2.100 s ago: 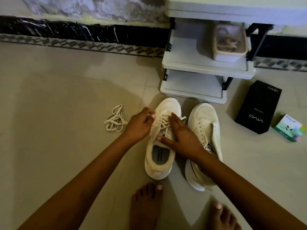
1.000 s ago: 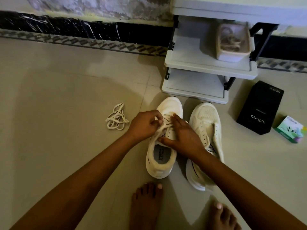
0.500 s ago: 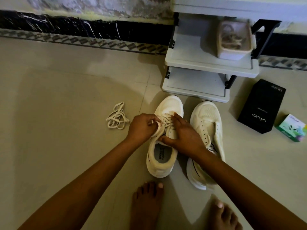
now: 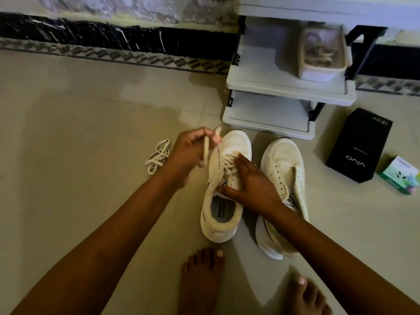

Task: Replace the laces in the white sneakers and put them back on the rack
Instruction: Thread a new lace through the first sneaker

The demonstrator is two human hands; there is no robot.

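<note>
Two white sneakers stand side by side on the floor, toes toward the rack. My left hand (image 4: 189,153) pinches the white lace (image 4: 205,151) of the left sneaker (image 4: 236,142) and holds it up and to the left of the shoe. My right hand (image 4: 252,185) lies over the left sneaker's tongue and eyelets, thumb at the collar, fingers pressing on the laced part. The right sneaker (image 4: 284,160) has bare eyelets and no lace. A loose white lace (image 4: 159,158) lies bundled on the floor to the left.
The grey two-shelf rack (image 4: 284,92) stands just beyond the sneakers, with a pale tub of laces (image 4: 322,53) on its upper shelf. A black phone box (image 4: 359,144) and a small green box (image 4: 402,176) lie at right. My bare feet (image 4: 200,280) are near the bottom edge.
My left hand has drawn the lace out of the left sneaker, moving up and to the left. My right hand has stayed pressed on the shoe's tongue.
</note>
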